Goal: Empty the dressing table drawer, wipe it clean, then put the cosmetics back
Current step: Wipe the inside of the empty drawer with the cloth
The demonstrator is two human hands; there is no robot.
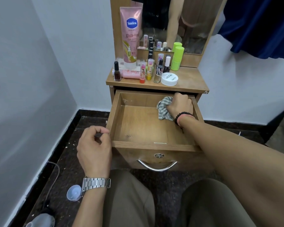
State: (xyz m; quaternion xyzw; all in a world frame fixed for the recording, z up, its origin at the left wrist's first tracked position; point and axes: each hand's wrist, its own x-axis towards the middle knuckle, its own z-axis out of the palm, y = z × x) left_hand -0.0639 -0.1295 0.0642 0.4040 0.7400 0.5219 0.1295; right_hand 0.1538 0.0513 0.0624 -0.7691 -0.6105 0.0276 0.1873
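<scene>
I see the drawer pulled out from the table. Nothing lies inside it but a cloth.

My right hand is in the drawer, at the back right corner. Its fingers are curled tight round the cloth. The cloth is striped, grey and white, and bunched up. It sits on the drawer floor near the back wall, and part of it sticks out to the left of my hand. A bead band is on that wrist.

My left hand is just outside the drawer, by its front left corner. The fingers are curled in loosely and hold nothing. I cannot tell if it touches the wood. A watch is on that wrist.

The cosmetics are all on the table top, in front of the mirror. A tall pink tube stands at the back left. A dark bottle stands at the front left. A white tub sits near the front. A green stick stands on the right. Small bottles and sticks stand between them.

The drawer has a handle on the front. A small clear cap lies on the floor to my left.
</scene>
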